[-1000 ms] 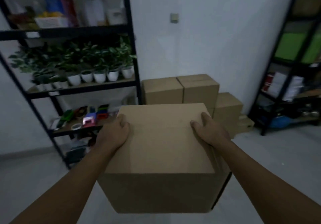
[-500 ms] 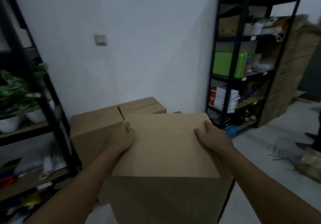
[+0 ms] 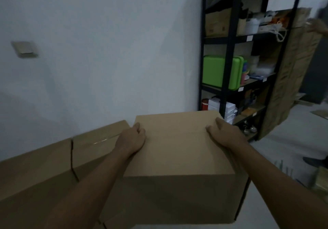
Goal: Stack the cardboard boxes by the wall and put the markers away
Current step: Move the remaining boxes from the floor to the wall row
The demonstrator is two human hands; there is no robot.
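I carry a plain brown cardboard box [image 3: 177, 150] in front of me, held up off the floor. My left hand [image 3: 132, 139] grips its far left top edge, fingers curled over the rim. On the far right top edge, my right hand [image 3: 224, 134] grips the same way. Two more cardboard boxes [image 3: 53, 161] stand side by side against the white wall, to the left of the carried box and just below its top. No markers are in view.
A black metal shelf rack [image 3: 229, 54] stands at the right against the wall, holding a green case [image 3: 218, 74], small white boxes and clutter. A tall flattened cardboard sheet [image 3: 291, 79] leans on its right side. Grey floor shows at the right, with a dark shoe [image 3: 314, 162].
The view has swung right and closer to the wall. The plant shelf at the left has left the view. The stacked boxes by the wall are now beside the carried box.
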